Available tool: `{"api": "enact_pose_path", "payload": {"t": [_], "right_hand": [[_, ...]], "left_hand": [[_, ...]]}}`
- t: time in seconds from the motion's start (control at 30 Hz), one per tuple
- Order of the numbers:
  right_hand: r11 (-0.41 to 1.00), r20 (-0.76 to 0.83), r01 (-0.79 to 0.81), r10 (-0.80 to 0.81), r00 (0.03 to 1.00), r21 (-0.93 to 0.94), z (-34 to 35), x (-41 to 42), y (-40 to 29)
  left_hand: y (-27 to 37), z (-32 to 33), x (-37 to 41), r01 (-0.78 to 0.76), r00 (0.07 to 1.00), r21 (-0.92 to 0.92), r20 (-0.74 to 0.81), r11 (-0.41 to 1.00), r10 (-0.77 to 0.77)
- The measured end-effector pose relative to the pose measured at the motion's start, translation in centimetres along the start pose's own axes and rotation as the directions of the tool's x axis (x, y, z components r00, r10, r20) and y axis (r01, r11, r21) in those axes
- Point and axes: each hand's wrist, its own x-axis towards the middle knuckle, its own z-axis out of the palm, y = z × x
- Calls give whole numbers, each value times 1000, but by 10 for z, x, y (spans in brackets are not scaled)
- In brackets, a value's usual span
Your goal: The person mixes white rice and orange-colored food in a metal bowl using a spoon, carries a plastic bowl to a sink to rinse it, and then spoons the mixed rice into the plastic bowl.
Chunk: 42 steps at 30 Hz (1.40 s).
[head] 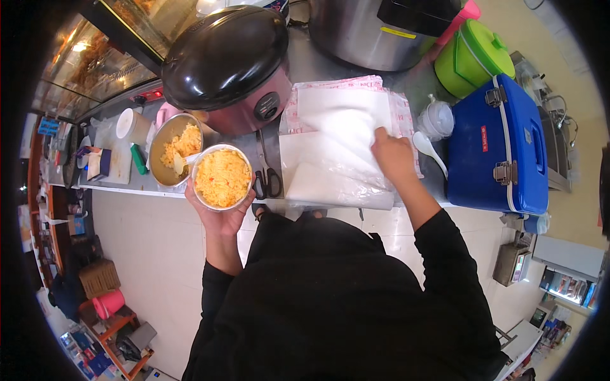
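Note:
In my left hand (pixel 221 216) rests a round bowl (pixel 220 207) filled with yellow-orange rice (pixel 224 177). The fingers wrap its sides from below, over the counter's front edge. My right hand (pixel 394 153) is curled at the right side of a white wrapping sheet (pixel 333 121), its fingertips pinching the edge; hand and sheet are blurred. Under that lie more sheets, some with red print (pixel 400 112), and clear plastic film (pixel 367 176). Left of the bowl, a metal bowl (pixel 155 159) holds more rice and a rice paddle (pixel 179 163), whose handle reaches the bowl's rim.
Scissors (pixel 267 171) lie between bowl and sheets. Behind stand a black-lidded rice cooker (pixel 228 71) and a large steel appliance (pixel 352 38). At right are a white spoon (pixel 429 150), bagged containers (pixel 436 119), a blue cooler box (pixel 495 152) and a green bucket (pixel 469 59).

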Motion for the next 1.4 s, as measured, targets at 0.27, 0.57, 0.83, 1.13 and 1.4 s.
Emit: {"api": "enact_pose_path", "payload": {"t": [0.27,0.57,0.83,1.13,1.4], "right_hand": [[941,-4,69,-71,997,331,-34,-30,-12],[930,149,342,-360,921,133,-12,-33,-31],[941,175,228,-275,945,249,-25,-42,-61],[846,285,377,-493,822,378,-63,-54,-70],[787,311,281,-505,805,549,-123,-57,-47]], "left_hand": [[-3,-1,-3,-16,999,-2,-40,1000,16],[-3,6,-7,-9,998,29,-55,1000,10],[-2,-6,-9,3,999,-69,39,998,-1],[2,-2,-13,-42,998,20,-53,999,43],[3,-10,-11,-8,1000,7,-21,1000,8]]}}
